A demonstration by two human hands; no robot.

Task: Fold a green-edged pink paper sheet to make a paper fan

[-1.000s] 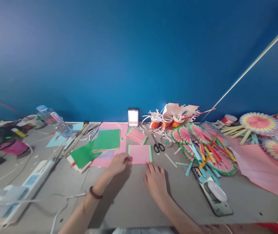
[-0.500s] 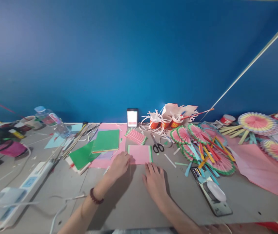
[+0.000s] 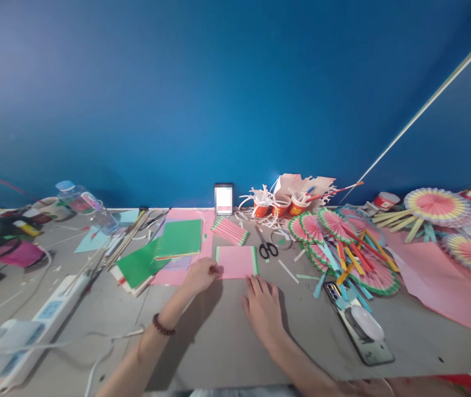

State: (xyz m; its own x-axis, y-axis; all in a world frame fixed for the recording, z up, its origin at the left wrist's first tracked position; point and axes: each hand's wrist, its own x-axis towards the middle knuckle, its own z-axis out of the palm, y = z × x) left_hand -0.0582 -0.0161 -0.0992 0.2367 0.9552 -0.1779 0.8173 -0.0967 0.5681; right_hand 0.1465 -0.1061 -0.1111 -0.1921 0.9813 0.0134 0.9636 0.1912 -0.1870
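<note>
A pink sheet of paper [image 3: 235, 262] with green strips along its left and right edges lies flat on the grey table. By its lower left corner, my left hand [image 3: 201, 274] has curled, closed fingers; whether they pinch anything is hidden. My right hand [image 3: 263, 309] lies palm down with fingers spread, its fingertips at the sheet's lower right corner. Just behind the sheet is a pleated pink strip [image 3: 231, 230] with green edges. Black-handled scissors [image 3: 267, 249] lie to the right, beside a roll of clear tape [image 3: 281, 239].
Green paper sheets [image 3: 180, 238] lie on larger pink paper at left. Further left are a plastic bottle [image 3: 89, 204] and a power strip [image 3: 43, 325]. Pleated paper fans [image 3: 338, 229], a phone [image 3: 365, 344] with a white mouse [image 3: 367, 323], and red cups [image 3: 299, 204] stand or lie right.
My left hand has drawn slightly left, off the sheet's lower left corner, with its fingers more curled. My right hand and the sheet have stayed in place.
</note>
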